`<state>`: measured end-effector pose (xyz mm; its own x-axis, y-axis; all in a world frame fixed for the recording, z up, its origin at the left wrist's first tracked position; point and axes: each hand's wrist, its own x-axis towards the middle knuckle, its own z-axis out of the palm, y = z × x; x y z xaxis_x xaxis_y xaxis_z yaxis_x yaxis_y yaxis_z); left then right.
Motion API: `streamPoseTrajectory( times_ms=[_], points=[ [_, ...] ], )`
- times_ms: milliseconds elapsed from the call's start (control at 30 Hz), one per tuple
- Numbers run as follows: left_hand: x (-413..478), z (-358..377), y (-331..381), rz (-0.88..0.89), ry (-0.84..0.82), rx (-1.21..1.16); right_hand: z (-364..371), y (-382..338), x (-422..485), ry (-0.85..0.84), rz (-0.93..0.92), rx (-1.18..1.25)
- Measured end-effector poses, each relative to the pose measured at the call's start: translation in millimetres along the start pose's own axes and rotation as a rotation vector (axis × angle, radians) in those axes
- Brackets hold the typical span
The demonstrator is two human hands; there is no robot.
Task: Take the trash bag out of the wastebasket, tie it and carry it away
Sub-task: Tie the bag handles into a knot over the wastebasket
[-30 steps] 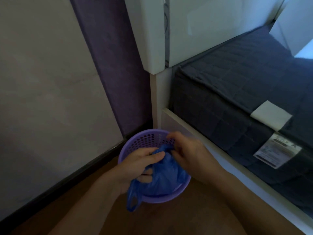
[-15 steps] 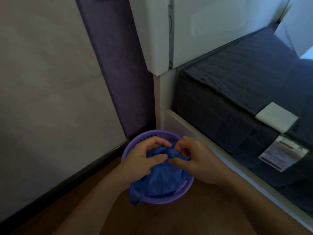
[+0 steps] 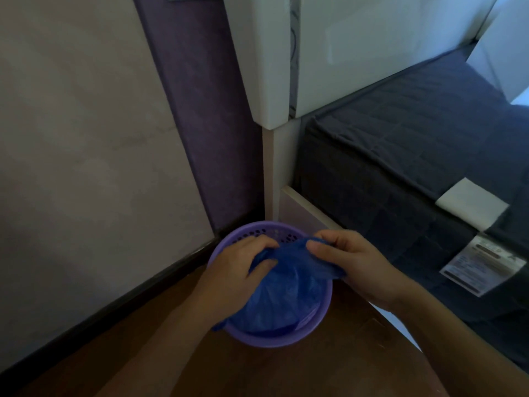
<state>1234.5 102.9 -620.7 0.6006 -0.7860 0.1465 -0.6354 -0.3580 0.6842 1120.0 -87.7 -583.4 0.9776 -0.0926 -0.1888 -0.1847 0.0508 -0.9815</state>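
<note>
Left hand (image 3: pixel 240 270) and right hand (image 3: pixel 352 265) each gripping the blue trash bag (image 3: pixel 286 296), bag sitting in purple wastebasket (image 3: pixel 274 338), bed (image 3: pixel 400 156) beside

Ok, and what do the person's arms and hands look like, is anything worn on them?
Both the left hand and the right hand are bare: no gloves, and no rings, watch or bracelet show. The forearms are also uncovered right to the bottom edge of the head view, so no sleeves are visible. The fingers have short nails. The dim light hides finer detail.
</note>
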Motion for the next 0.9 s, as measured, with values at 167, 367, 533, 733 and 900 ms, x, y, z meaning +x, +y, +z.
streamPoseTrajectory(
  times_ms=[167, 367, 533, 733, 900],
  points=[
    [0.7, -2.6, -10.6, -0.149, 0.055, -0.111, -8.1, 4.0, 2.6, 0.250, -0.019, -0.060],
    [-0.9, -15.3, -31.6, -0.277, -0.001, 0.092, -11.9, 2.6, 7.0, 0.353, 0.016, 0.332],
    [0.1, -27.8, -34.9, -0.362, -0.012, -0.056, -13.8, 3.3, 11.2, 0.380, -0.027, 0.714],
    [-7.3, -40.7, -32.0, -0.557, -0.176, -0.492, -10.7, 3.3, 15.7, 0.374, -0.066, 0.796],
    [-12.0, -45.5, -37.6, -0.564, -0.230, -0.511, -12.1, 7.0, 21.1, 0.389, -0.083, 0.756]
  ],
)
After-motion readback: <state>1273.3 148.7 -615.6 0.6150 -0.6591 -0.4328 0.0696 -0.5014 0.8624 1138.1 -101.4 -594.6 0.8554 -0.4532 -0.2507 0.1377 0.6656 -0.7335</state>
